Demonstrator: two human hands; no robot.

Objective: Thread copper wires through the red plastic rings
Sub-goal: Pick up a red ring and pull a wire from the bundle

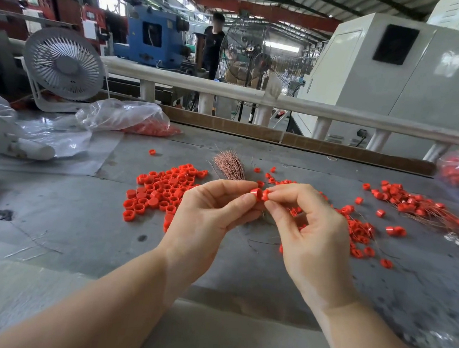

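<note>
Held rings: two small red plastic rings (pixel 259 194) sit side by side above the middle of the grey worktable (pixel 55 209), raised toward the camera, probably so their holes can be lined up for a wire.
Left hand: the left hand (pixel 206 213) pinches the nearer-left ring between thumb and curled fingertips, steadying it.
Right hand: the right hand (pixel 309 229) pinches the other ring with thumb and forefinger, the remaining fingers loosely curled below.
Wire in hand: too thin to make out between the fingers; I cannot tell whether one is already through.
Wire supply: a fanned bundle of thin copper wires (pixel 230 165) lies just beyond the hands, within easy reach.
Loose stock: a heap of unthreaded red rings (pixel 161 193) lies to the left, near the holding hand.
Finished work: threaded rings with trailing copper wires (pixel 418 205) lie to the right, apart from the loose stock; a scatter nearer in is partly hidden by the right hand.
Bags: a clear plastic bag of red rings (pixel 133 122) lies at the far left; another is cut off by the right edge.
</note>
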